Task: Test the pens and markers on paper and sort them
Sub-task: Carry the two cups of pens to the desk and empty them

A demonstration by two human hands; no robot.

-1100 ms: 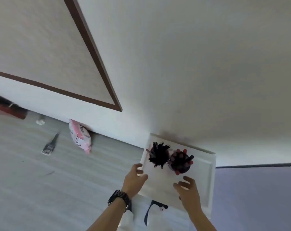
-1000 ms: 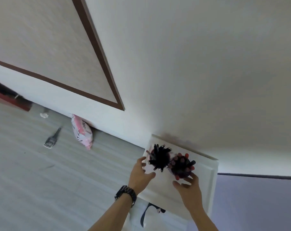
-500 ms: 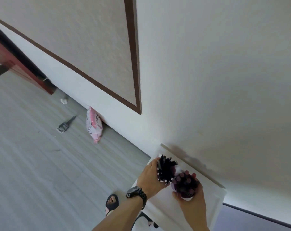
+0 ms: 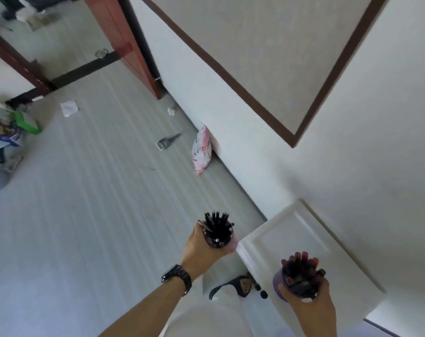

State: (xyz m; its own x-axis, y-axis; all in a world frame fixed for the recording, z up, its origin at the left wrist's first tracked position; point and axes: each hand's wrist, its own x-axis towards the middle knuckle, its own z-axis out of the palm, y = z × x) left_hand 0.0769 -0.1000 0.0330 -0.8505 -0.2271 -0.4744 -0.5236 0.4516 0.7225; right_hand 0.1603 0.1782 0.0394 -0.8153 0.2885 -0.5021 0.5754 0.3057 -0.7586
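Note:
My left hand (image 4: pixel 201 246) grips a purple cup of black pens (image 4: pixel 218 231), lifted off the white cabinet top (image 4: pixel 299 237) and held over the floor to its left. My right hand (image 4: pixel 311 305) grips a second purple cup filled with red-capped markers (image 4: pixel 300 273), held above the cabinet's near right part. Both cups stand roughly upright and are packed with several pens each. No paper for testing is in sight.
A pink packet (image 4: pixel 202 149) leans at the wall base, with a small metal tool (image 4: pixel 166 142) on the pale floor beside it. A red-brown door (image 4: pixel 123 45) stands open at the back. Bags and a green item (image 4: pixel 9 125) sit at far left.
Both hands closed round the cups on the cabinet and lifted them off; the left cup moved left over the floor, the right cup toward me. The view swung left.

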